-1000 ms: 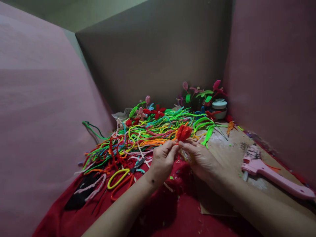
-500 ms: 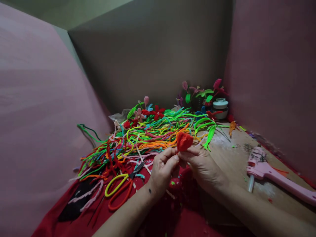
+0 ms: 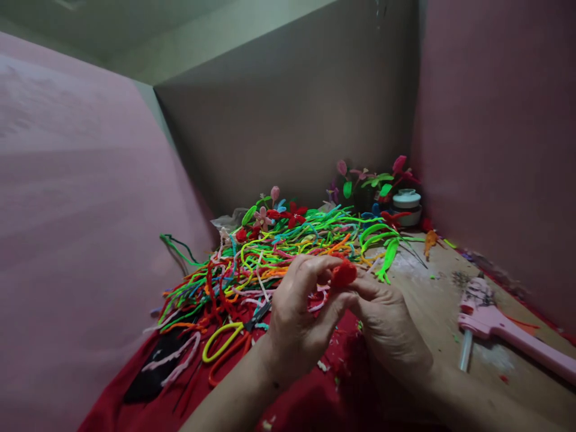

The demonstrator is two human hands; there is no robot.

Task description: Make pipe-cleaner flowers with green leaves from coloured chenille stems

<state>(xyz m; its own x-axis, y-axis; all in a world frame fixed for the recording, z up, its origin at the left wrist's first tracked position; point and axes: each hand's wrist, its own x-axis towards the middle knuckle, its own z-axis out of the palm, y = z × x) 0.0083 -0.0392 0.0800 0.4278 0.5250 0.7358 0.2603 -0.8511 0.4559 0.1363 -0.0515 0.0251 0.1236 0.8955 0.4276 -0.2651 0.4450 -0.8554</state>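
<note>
A small red fuzzy flower (image 3: 344,273), shaped from pipe cleaner, is pinched between my two hands above the red cloth. My left hand (image 3: 301,309) curls around its left side, fingers at the top and thumb below. From the right, my right hand (image 3: 387,321) grips its base with thumb and fingertips; the lower end is hidden by the fingers. Behind the hands spreads a heap of many-coloured pipe cleaners (image 3: 270,255). Scissors (image 3: 225,342) with a yellow and an orange handle loop lie left of my left hand, their blades partly covered by it.
On the board at right rests a pink glue gun (image 3: 499,321). Finished fuzzy flowers (image 3: 292,215) stand behind the heap, beside more at the back right and a lidded pale-blue jar (image 3: 406,201). A black flat object (image 3: 148,372) lies at left. Walls enclose both sides.
My left hand has risen and its fingers now reach over the red flower, which has turned and is more covered. The camera view has shifted, moving the scene slightly right and down.
</note>
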